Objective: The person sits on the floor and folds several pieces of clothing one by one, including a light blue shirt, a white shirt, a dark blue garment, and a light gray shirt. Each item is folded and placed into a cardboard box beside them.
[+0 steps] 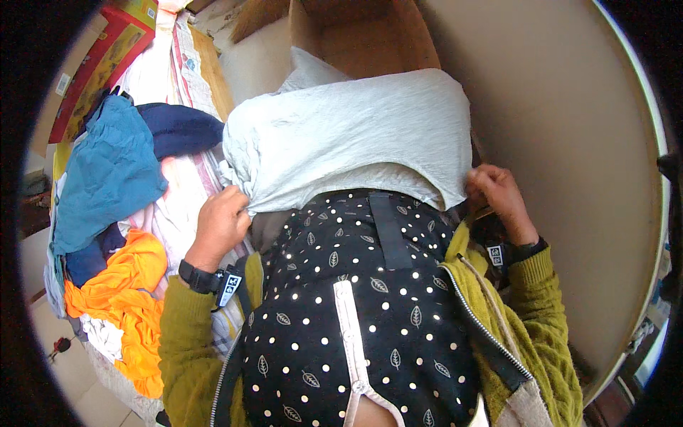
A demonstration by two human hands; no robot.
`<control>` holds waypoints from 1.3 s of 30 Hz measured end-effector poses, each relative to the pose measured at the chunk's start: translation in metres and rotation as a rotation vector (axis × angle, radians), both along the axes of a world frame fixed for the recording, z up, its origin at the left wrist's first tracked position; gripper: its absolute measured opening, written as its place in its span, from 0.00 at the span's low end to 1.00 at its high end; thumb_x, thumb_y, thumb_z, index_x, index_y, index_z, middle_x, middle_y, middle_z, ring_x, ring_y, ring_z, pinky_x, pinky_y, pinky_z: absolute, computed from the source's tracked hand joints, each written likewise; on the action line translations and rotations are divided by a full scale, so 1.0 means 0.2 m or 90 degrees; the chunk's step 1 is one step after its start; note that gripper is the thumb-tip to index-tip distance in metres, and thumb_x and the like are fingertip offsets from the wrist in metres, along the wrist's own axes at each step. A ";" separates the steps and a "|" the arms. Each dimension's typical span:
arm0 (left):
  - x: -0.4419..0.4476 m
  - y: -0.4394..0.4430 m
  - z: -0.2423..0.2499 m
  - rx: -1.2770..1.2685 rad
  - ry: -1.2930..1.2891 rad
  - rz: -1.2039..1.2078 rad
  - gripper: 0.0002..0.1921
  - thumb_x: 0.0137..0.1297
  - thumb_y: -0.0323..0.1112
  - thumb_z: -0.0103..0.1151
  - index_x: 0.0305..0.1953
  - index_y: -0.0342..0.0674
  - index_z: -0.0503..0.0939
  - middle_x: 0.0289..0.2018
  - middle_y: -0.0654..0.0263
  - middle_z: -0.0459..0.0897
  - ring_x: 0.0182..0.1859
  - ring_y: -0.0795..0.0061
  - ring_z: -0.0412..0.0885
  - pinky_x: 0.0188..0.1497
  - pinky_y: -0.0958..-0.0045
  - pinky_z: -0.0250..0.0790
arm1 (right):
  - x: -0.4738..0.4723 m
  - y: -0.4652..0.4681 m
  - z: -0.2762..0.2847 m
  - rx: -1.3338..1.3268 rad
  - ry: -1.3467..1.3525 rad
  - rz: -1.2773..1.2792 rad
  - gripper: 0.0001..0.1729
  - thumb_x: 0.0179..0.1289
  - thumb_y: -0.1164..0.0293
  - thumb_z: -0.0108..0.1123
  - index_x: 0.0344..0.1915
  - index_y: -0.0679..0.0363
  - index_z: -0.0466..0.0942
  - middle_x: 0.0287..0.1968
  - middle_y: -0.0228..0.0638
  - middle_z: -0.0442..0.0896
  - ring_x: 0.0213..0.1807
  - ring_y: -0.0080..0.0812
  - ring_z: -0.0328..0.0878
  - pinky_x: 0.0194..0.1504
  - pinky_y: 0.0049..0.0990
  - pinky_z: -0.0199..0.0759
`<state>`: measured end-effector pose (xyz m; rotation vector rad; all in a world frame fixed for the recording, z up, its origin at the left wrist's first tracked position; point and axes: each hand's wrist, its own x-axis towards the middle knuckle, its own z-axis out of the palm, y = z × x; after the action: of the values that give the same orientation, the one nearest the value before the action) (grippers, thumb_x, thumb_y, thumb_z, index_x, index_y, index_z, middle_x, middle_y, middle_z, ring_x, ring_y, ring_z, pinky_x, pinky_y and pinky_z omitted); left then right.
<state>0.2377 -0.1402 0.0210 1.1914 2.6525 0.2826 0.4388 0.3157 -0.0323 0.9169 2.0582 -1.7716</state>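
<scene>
A light grey knit garment (pixel 352 133) is spread in front of my waist, its curved neckline-like opening facing me. My left hand (pixel 221 221) pinches the bunched near-left corner of the cloth. At the near-right corner, my right hand (pixel 493 192) has its fingertips closed on the fabric edge. A further fold of the same grey cloth sticks up behind the spread part. Beneath it, my lap is mostly hidden.
On the left, a bed with a striped sheet (pixel 187 181) carries a teal garment (pixel 109 171), navy cloth (pixel 181 128) and orange cloth (pixel 133 309). An open cardboard box (pixel 368 37) stands ahead. A red and yellow carton (pixel 106 64) is far left. A large pale panel (pixel 555 133) rises close on my right.
</scene>
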 end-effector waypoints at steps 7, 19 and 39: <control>0.01 -0.03 0.03 -0.137 -0.004 0.057 0.08 0.49 0.34 0.56 0.27 0.36 0.74 0.27 0.53 0.76 0.32 0.47 0.78 0.35 0.52 0.70 | -0.07 0.16 -0.18 -0.163 -0.106 -0.168 0.22 0.69 0.51 0.56 0.47 0.60 0.77 0.36 0.31 0.81 0.35 0.24 0.77 0.36 0.25 0.71; -0.16 -0.08 -0.26 -0.022 -0.326 0.416 0.24 0.63 0.36 0.53 0.61 0.37 0.70 0.33 0.49 0.84 0.23 0.61 0.83 0.22 0.65 0.71 | -0.04 0.20 -0.30 -0.023 0.283 0.151 0.33 0.67 0.84 0.44 0.72 0.59 0.56 0.69 0.41 0.66 0.71 0.37 0.61 0.70 0.36 0.53; -0.18 0.00 -0.09 0.453 -0.439 0.584 0.05 0.68 0.30 0.52 0.39 0.38 0.76 0.24 0.76 0.75 0.15 0.90 0.63 0.14 0.84 0.54 | -0.13 0.15 -0.36 -0.383 0.081 -0.344 0.19 0.66 0.61 0.56 0.49 0.64 0.78 0.49 0.39 0.81 0.50 0.35 0.76 0.53 0.33 0.69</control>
<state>0.2012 -0.1403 0.0032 -0.1719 2.2642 1.5323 0.4137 0.3456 -0.1043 1.2435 1.2429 -2.5705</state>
